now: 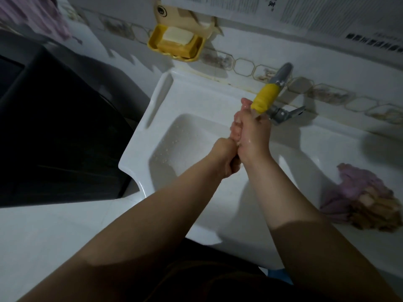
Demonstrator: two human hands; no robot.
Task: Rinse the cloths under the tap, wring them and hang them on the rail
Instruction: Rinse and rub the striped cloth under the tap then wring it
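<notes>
Over the white sink (139, 127), both my hands are clenched round a small twisted pale pink cloth (236, 127), just under the tap's yellow spout (267, 98). My left hand (222, 159) grips the cloth's near end in a fist. My right hand (255, 132) grips the far end, and a bit of cloth shows above it. Most of the cloth is hidden inside the hands. I cannot tell whether water is running. A bunched purple and tan cloth pile (366, 195) lies on the counter to the right of the basin.
A yellow soap dish (176, 43) with soap bars hangs on the tiled wall behind the sink. The tap's grey lever (291, 113) sticks out to the right. A dark appliance (54, 127) stands at the left. A blurred pink cloth (41, 18) hangs at top left.
</notes>
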